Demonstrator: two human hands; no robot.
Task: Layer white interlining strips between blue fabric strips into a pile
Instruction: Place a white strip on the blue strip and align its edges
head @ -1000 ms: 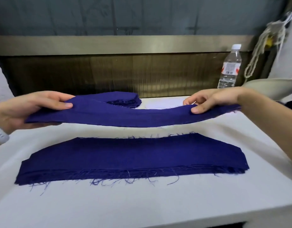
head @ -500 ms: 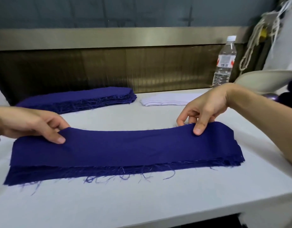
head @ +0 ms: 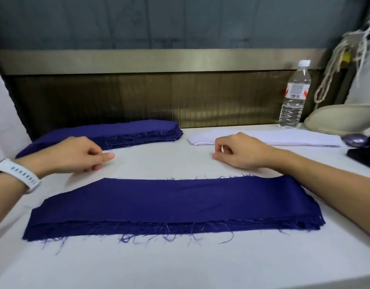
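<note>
Nearest the edge of the white worktop (head: 180,265) lay the pile of blue strips (head: 173,205), flat and running left to right. Its near long edge was frayed, with loose threads trailing onto the cloth. At least two layers showed at that edge (a count beyond that could not be made out).

Just beyond the pile, both hands were over bare worktop, clear of the fabric. The left hand (head: 75,155) had its fingers loosely curled and its thumb laid forward along them, holding nothing. A white watch (head: 19,174) sat on that wrist. The right hand (head: 240,152) was likewise loosely curled, fingertips pointing down at the surface and also empty. Its forearm crossed above the pile's right end.

Farther back on the left sat a thicker stack of blue fabric strips (head: 138,132), with ragged edges facing the viewer. Level with it on the right lay the white interlining strips (head: 263,139), a low flat stack well apart from the near pile.

At the far right corner stood an upright water bottle (head: 294,94) with a white cap. A pale rounded object (head: 342,119) sat beside it and a hank of cord (head: 336,69) hung above.
</note>
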